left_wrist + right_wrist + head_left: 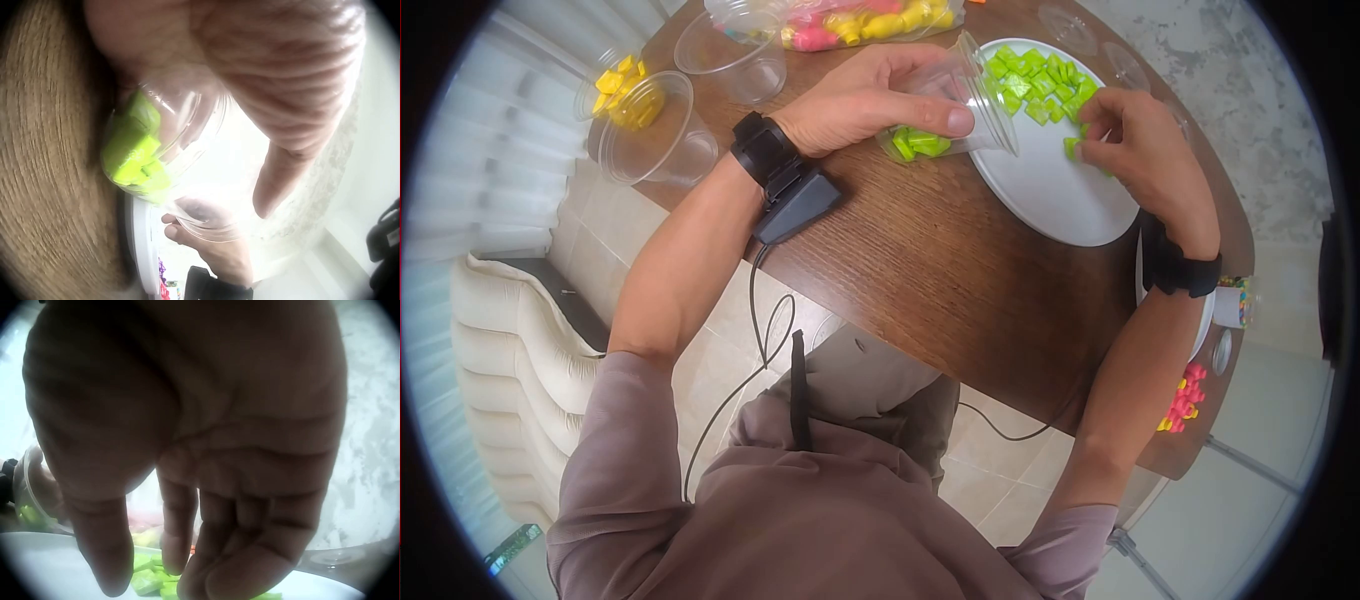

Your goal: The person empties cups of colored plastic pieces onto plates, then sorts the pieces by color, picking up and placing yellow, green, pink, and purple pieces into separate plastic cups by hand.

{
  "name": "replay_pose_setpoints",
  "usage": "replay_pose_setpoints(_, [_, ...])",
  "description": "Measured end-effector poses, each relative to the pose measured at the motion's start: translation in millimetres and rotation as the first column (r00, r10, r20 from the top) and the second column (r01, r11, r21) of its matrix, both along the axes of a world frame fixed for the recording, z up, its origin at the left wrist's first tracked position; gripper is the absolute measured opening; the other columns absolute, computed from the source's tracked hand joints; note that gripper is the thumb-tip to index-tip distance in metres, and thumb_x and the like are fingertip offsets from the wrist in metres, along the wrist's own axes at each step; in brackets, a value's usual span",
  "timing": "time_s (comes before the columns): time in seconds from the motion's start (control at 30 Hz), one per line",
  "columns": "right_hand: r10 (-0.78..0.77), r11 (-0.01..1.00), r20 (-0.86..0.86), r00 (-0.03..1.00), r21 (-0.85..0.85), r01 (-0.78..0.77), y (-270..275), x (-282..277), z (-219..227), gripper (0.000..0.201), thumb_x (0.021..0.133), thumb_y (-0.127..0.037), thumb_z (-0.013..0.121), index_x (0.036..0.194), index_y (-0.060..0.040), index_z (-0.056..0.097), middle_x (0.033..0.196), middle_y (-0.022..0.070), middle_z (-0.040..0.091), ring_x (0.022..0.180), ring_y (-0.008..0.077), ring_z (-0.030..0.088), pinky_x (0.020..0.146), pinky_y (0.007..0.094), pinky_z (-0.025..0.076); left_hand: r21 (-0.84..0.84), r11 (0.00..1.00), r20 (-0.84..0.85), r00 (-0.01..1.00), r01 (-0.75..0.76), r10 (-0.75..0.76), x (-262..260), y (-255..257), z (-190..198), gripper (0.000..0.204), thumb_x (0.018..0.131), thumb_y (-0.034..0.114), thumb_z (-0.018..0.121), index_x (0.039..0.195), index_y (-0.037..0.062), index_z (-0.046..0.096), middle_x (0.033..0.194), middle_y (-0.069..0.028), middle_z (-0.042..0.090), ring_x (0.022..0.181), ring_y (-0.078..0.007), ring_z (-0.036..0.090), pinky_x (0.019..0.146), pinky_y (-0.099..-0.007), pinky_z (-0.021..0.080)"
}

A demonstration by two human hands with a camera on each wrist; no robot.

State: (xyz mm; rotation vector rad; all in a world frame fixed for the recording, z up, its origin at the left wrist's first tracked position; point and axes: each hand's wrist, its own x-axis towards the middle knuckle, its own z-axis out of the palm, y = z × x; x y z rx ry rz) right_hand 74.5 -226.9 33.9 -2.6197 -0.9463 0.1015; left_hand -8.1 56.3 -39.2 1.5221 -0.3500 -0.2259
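Note:
My left hand (870,100) grips a clear plastic cup (997,95), tipped on its side with the mouth toward the plate. Inside the cup lie bright green faceted pieces (132,150), gathered near its bottom. A white plate (1060,215) carries a cluster of the same green pieces (1035,80) toward its far side. Over the plate's right part hovers my right hand (1150,155), fingers bent downward. In the head view a single green piece (1071,148) shows right at its thumb tip. The right wrist view shows a gap between thumb and index finger, with green pieces (148,581) beyond.
Clear cups (730,60) stand at the table's left, one holding yellow pieces (622,88). A bag (880,22) of pink and yellow pieces lies at the back. Clear lids (1122,66) lie beyond the plate; pink pieces (1187,398) sit near the right edge.

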Motion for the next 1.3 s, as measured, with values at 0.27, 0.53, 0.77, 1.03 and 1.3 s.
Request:
replay_pose_setpoints(0.27, [0.009, 0.994, 0.114, 0.993, -0.113, 0.004, 1, -1, -17, 0.02, 0.074, -0.006, 0.068, 0.093, 0.0009, 0.064, 0.089, 0.0183, 0.066, 0.092, 0.0395, 0.062, 0.08, 0.0461, 0.049, -0.009, 1.0, -0.002, 1.0, -0.007, 0.007, 1, 1, -3, 0.073, 0.089, 0.032, 0.079, 0.148, -0.0005, 0.05, 0.134, -0.0086, 0.064, 0.126, -0.0169, 0.058, 0.112, -0.032, 0.042])
replay_pose_setpoints(0.53, [0.042, 0.992, 0.026, 0.999, -0.118, -0.038, 6, 4, -24, 0.019, 0.075, -0.005, 0.066, 0.094, -0.0003, 0.069, 0.092, 0.0187, 0.069, 0.094, 0.0375, 0.064, 0.081, 0.0451, 0.051, 0.004, 1.0, 0.006, 1.0, 0.005, -0.005, 0, 0, 1, 0.072, 0.09, 0.032, 0.079, 0.147, -0.0004, 0.051, 0.133, -0.0084, 0.065, 0.127, -0.0171, 0.057, 0.113, -0.0324, 0.041])
replay_pose_setpoints(0.77, [0.054, 0.998, 0.043, 0.998, -0.041, -0.052, 10, -2, -22, 0.022, 0.072, -0.008, 0.072, 0.088, 0.0066, 0.068, 0.081, 0.0186, 0.067, 0.077, 0.0296, 0.064, 0.072, 0.0391, 0.051, 0.002, 1.0, 0.003, 1.0, 0.007, -0.007, 0, 0, 1, 0.072, 0.09, 0.032, 0.079, 0.148, -0.0009, 0.051, 0.133, -0.0087, 0.065, 0.128, -0.0173, 0.057, 0.113, -0.0325, 0.041])
replay_pose_setpoints(1.03, [0.109, 0.958, 0.02, 0.994, 0.264, -0.11, 34, -18, 5, 0.024, 0.081, -0.015, 0.079, 0.092, 0.0037, 0.068, 0.072, 0.0086, 0.059, 0.068, 0.0156, 0.055, 0.065, 0.0309, 0.046, 0.006, 1.0, 0.008, 1.0, 0.004, -0.004, 0, 0, 0, 0.074, 0.089, 0.033, 0.079, 0.148, -0.0017, 0.05, 0.135, -0.0092, 0.064, 0.129, -0.0177, 0.056, 0.114, -0.0327, 0.04])
replay_pose_setpoints(1.3, [0.154, 0.934, -0.066, 0.986, 0.337, -0.123, 31, -9, -4, 0.026, 0.084, -0.016, 0.076, 0.1, 0.0044, 0.072, 0.073, 0.009, 0.062, 0.069, 0.0151, 0.058, 0.065, 0.0312, 0.048, 0.016, 1.0, -0.004, 1.0, 0.021, -0.021, 0, 0, 2, 0.075, 0.089, 0.033, 0.079, 0.148, -0.0022, 0.05, 0.136, -0.0097, 0.063, 0.128, -0.0179, 0.056, 0.113, -0.0327, 0.04])
